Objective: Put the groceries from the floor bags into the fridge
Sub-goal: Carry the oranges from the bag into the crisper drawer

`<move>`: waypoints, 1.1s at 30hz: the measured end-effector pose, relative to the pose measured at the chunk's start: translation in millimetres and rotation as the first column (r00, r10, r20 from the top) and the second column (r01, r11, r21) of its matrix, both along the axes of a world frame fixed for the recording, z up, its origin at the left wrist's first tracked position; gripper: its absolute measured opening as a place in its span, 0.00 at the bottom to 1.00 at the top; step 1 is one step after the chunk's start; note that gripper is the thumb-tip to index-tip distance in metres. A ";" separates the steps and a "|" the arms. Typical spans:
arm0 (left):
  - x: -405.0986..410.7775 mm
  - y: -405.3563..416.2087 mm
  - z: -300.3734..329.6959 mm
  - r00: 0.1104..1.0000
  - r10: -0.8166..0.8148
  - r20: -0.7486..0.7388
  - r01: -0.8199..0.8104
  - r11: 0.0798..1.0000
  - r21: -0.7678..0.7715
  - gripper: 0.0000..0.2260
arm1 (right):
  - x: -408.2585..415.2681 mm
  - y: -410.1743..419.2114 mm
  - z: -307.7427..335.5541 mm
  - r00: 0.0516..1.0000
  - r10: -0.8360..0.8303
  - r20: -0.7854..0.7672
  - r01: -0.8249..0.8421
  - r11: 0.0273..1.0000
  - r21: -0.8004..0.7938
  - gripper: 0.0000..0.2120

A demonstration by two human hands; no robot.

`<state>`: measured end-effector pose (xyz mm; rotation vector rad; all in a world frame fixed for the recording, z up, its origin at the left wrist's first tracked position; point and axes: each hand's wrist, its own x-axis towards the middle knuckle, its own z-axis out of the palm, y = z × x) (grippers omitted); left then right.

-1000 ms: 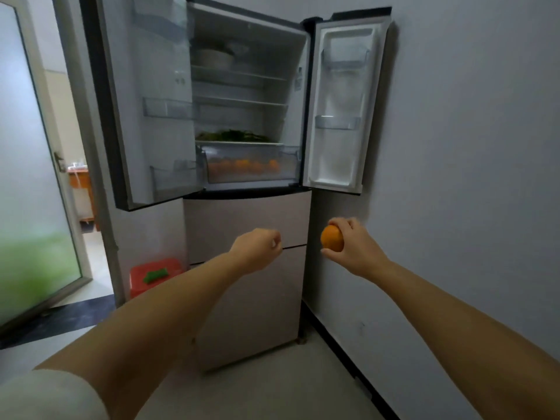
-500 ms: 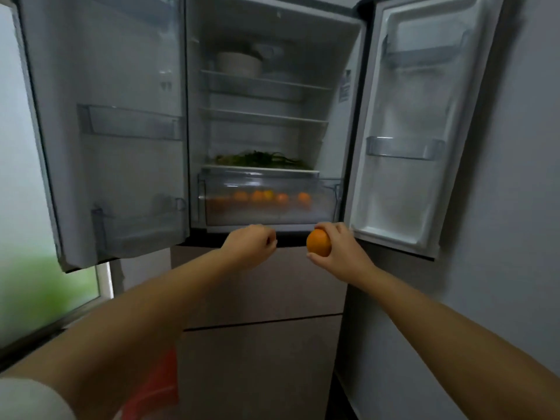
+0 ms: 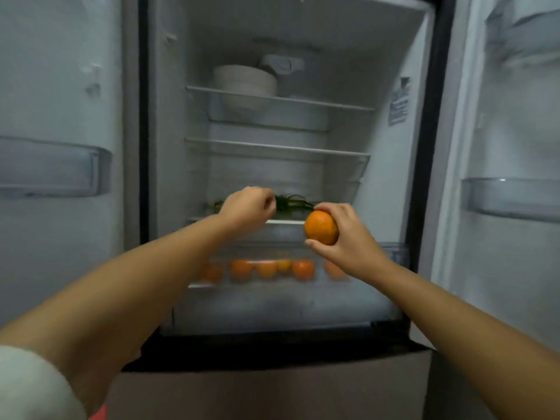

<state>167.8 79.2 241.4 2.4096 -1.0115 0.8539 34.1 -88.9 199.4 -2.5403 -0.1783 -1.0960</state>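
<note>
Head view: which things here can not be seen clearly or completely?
- Left hand: a closed fist; the head view cannot tell if it holds anything.
- Greens on the lower shelf: partly hidden by both hands.
- Oranges in the crisper drawer: blurred through the drawer front; the right hand, holding an orange, covers the last one, so no exact count.
- Label on the inner wall: too small to read.
- Floor bags: out of frame.

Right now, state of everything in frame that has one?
Left fridge door: open.
Right fridge door: open.
Clear crisper drawer: shut, oranges inside.
Right hand: holding round orange fruit.
Left hand: fisted, contents hidden.
Stacked white bowls: upright, top shelf.
</note>
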 end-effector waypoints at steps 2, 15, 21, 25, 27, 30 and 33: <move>39.0 -18.2 15.8 0.998 0.004 -0.062 -0.003 1.000 0.022 0.11 | 30.0 -13.1 23.7 0.997 0.029 0.072 -0.030 1.000 0.002 0.28; 236.1 -61.7 -29.2 0.909 0.204 -0.363 0.031 0.836 0.548 0.22 | 262.0 -33.6 22.8 0.603 -0.079 -0.794 -0.448 0.790 -0.419 0.26; 234.6 -58.6 -37.6 0.884 0.182 -0.431 0.030 0.897 0.442 0.24 | 264.6 -18.8 -15.9 0.647 0.259 -0.718 -0.615 0.734 -0.289 0.26; 236.4 -56.7 -41.5 0.892 0.195 -0.407 0.001 0.901 0.435 0.23 | 251.7 0.4 -43.1 0.608 0.392 -0.690 -0.750 0.569 -0.337 0.28; 237.0 -55.7 -42.6 0.895 0.195 -0.401 0.000 0.899 0.437 0.23 | 252.2 5.8 -67.2 0.616 0.380 -0.690 -0.779 0.426 -0.461 0.24; 236.7 -54.6 -43.1 0.896 0.199 -0.396 -0.002 0.896 0.444 0.24 | 258.7 0.4 -87.1 0.657 0.383 -0.649 -0.754 0.353 -0.554 0.22; 235.5 -55.2 -42.5 0.896 0.202 -0.397 -0.006 0.897 0.443 0.23 | 261.8 -8.3 -84.1 0.670 0.398 -0.627 -0.742 0.337 -0.579 0.24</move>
